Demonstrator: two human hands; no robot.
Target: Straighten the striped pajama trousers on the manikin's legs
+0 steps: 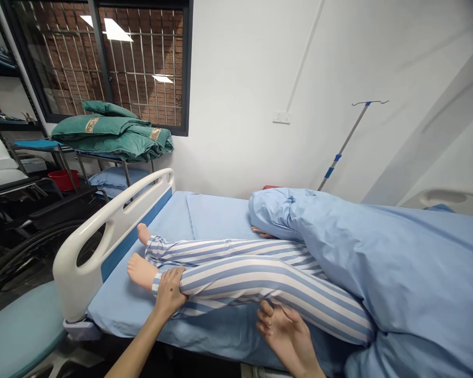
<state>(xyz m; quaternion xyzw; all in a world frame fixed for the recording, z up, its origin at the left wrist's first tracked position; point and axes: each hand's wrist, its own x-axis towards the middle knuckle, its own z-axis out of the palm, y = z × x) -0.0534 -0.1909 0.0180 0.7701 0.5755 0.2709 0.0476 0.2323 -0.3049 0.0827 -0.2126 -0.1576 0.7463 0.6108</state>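
A patient manikin lies on a hospital bed, its legs in blue-and-white striped pyjama trousers and its upper body under a light blue blanket. My left hand is closed around the near leg just above the bare foot. Lower down, my right hand sits at the underside of the same leg, its fingers apart and their tips at the cloth. The other leg lies behind, with its bare foot near the bed's side rail. A manikin hand shows at the blanket's edge.
A wheelchair stands beyond the white rail, with a teal seat close by. Green quilts lie folded on a metal rack below a barred window. An IV pole rises behind the bed.
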